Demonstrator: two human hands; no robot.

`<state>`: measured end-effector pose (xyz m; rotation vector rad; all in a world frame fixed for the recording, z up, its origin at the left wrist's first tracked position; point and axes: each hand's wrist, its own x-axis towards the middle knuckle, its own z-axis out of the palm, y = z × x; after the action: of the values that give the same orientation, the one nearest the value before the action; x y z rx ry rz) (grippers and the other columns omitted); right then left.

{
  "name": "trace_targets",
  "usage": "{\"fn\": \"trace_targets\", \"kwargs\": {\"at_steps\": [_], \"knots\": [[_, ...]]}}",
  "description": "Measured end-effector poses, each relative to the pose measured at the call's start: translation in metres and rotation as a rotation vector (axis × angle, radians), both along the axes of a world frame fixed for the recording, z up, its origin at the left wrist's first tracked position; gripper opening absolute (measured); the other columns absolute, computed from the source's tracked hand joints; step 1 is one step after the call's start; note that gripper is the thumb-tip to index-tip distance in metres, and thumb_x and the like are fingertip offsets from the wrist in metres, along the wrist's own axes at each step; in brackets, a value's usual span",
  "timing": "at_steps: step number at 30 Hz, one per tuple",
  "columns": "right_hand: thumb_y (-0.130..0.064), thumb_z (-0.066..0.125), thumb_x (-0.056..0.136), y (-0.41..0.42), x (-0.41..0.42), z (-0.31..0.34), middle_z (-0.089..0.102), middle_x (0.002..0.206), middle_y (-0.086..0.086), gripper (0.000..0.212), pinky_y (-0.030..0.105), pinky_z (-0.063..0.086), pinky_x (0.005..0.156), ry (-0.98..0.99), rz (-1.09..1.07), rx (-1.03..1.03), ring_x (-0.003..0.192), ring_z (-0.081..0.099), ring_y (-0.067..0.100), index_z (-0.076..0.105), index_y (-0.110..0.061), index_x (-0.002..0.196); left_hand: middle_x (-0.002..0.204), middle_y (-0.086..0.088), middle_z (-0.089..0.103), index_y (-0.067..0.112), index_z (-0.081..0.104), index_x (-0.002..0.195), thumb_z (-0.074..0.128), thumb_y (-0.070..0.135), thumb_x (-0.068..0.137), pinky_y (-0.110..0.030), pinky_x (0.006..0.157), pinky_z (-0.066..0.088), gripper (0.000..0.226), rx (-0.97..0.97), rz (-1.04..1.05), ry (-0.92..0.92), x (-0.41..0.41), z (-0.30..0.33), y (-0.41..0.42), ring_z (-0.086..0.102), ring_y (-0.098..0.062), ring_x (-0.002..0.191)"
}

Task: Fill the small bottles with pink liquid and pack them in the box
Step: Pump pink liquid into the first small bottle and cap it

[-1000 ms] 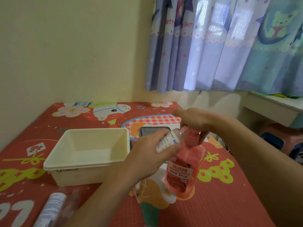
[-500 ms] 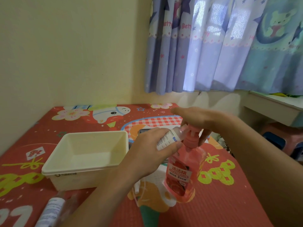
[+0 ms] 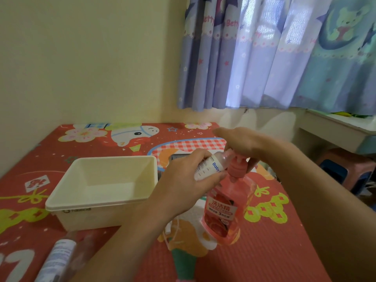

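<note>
My left hand (image 3: 183, 180) grips a small clear bottle (image 3: 211, 165) with a white label, tilted so its mouth meets the pump spout. The pink liquid bottle (image 3: 225, 208) stands on the red mat, and my right hand (image 3: 242, 143) lies flat on top of its pink pump head (image 3: 236, 167). A cream plastic box (image 3: 101, 188) sits to the left, with nothing inside it. Another small bottle (image 3: 59, 257) lies on its side at the bottom left.
The patterned red mat (image 3: 284, 251) covers the table, which meets the yellow wall on the left and back. A dark flat device (image 3: 179, 156) lies behind my left hand. Curtains (image 3: 274, 51) hang at the back right above a white ledge (image 3: 335, 127) and stools (image 3: 345, 169).
Both hands stay at the pump with the small bottle against the spout. The view has shifted slightly; the pump head seems a little lower.
</note>
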<state>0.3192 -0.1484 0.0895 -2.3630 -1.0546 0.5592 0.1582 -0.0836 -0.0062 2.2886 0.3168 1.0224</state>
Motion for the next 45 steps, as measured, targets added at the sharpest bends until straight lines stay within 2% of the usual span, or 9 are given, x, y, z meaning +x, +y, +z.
{"fn": "trace_targets", "kwargs": {"at_steps": [4, 10, 13, 16, 22, 28, 36, 42, 45], "knots": [[-0.048, 0.036, 0.101, 0.001, -0.001, -0.010, 0.058, 0.080, 0.013, 0.050, 0.024, 0.042, 0.045, -0.110, 0.000, 0.056, 0.057, 0.052, 0.023, 0.055, -0.010, 0.073, 0.081, 0.008, 0.060, 0.027, 0.064, 0.098, 0.065, 0.050, 0.091, -0.031, 0.064, 0.046, 0.024, 0.017, -0.012, 0.046, 0.001, -0.002, 0.001, 0.057, -0.009, 0.075], [-0.077, 0.031, 0.088, -0.002, -0.002, 0.005, 0.070, 0.066, 0.001, 0.059, 0.030, 0.054, 0.043, 0.002, 0.013, -0.047, 0.068, 0.067, 0.024, 0.054, -0.023, 0.080, 0.078, 0.011, 0.058, 0.032, 0.061, 0.098, 0.057, 0.062, 0.088, -0.025, 0.058, 0.044, 0.032, 0.032, 0.015, 0.026, -0.001, 0.001, -0.003, 0.057, -0.008, 0.073], [-0.060, 0.033, 0.097, 0.000, -0.005, -0.001, 0.067, 0.055, 0.004, 0.052, 0.026, 0.052, 0.042, -0.031, 0.011, 0.023, 0.048, 0.061, 0.019, 0.055, -0.018, 0.077, 0.081, 0.010, 0.059, 0.033, 0.059, 0.101, 0.059, 0.060, 0.088, -0.032, 0.061, 0.048, 0.031, 0.042, 0.024, 0.031, -0.002, -0.002, -0.002, 0.058, -0.008, 0.073], [-0.036, 0.032, 0.105, 0.000, -0.006, -0.009, 0.057, 0.085, 0.014, 0.040, 0.029, 0.047, 0.057, -0.092, -0.008, 0.091, 0.059, 0.051, 0.018, 0.051, -0.011, 0.080, 0.085, 0.011, 0.059, 0.032, 0.058, 0.106, 0.062, 0.057, 0.089, -0.036, 0.064, 0.051, 0.031, 0.044, 0.036, 0.084, -0.002, -0.004, -0.003, 0.058, -0.006, 0.074], [-0.077, 0.032, 0.087, -0.004, -0.002, 0.005, 0.069, 0.076, 0.006, 0.062, 0.031, 0.055, 0.045, 0.012, 0.012, -0.035, 0.068, 0.066, 0.026, 0.057, -0.020, 0.081, 0.082, 0.012, 0.060, 0.035, 0.058, 0.105, 0.059, 0.062, 0.088, -0.031, 0.060, 0.050, 0.032, 0.046, 0.033, 0.042, 0.000, 0.002, -0.005, 0.058, -0.006, 0.074], [-0.056, 0.034, 0.099, -0.003, -0.003, -0.008, 0.058, 0.076, 0.008, 0.055, 0.025, 0.045, 0.044, -0.095, -0.001, 0.048, 0.058, 0.056, 0.023, 0.060, -0.009, 0.089, 0.081, 0.012, 0.058, 0.035, 0.057, 0.105, 0.057, 0.063, 0.088, -0.035, 0.059, 0.050, 0.033, 0.072, 0.068, 0.067, 0.001, -0.005, -0.004, 0.057, -0.006, 0.071], [-0.080, 0.030, 0.085, -0.006, -0.002, 0.005, 0.064, 0.044, -0.006, 0.064, 0.028, 0.053, 0.041, 0.028, 0.025, -0.003, 0.056, 0.064, 0.019, 0.055, -0.022, 0.081, 0.079, 0.013, 0.058, 0.037, 0.056, 0.100, 0.056, 0.065, 0.087, -0.026, 0.057, 0.046, 0.031, 0.065, 0.077, 0.013, 0.003, 0.001, -0.006, 0.057, -0.006, 0.075], [-0.071, 0.032, 0.093, -0.003, -0.001, -0.011, 0.062, 0.071, 0.005, 0.068, 0.025, 0.045, 0.043, -0.090, -0.017, 0.088, 0.056, 0.060, 0.020, 0.061, -0.009, 0.091, 0.079, 0.014, 0.056, 0.036, 0.058, 0.106, 0.061, 0.061, 0.088, -0.034, 0.052, 0.053, 0.031, 0.018, 0.062, 0.060, 0.003, -0.005, -0.005, 0.057, -0.004, 0.066], [-0.080, 0.028, 0.086, -0.004, -0.002, -0.002, 0.064, 0.049, -0.001, 0.072, 0.026, 0.051, 0.043, -0.018, 0.012, 0.021, 0.056, 0.061, 0.021, 0.059, -0.015, 0.080, 0.081, 0.013, 0.058, 0.036, 0.058, 0.105, 0.059, 0.063, 0.088, -0.033, 0.057, 0.052, 0.032, 0.021, 0.062, 0.040, 0.002, -0.003, -0.006, 0.058, -0.004, 0.071]]}}
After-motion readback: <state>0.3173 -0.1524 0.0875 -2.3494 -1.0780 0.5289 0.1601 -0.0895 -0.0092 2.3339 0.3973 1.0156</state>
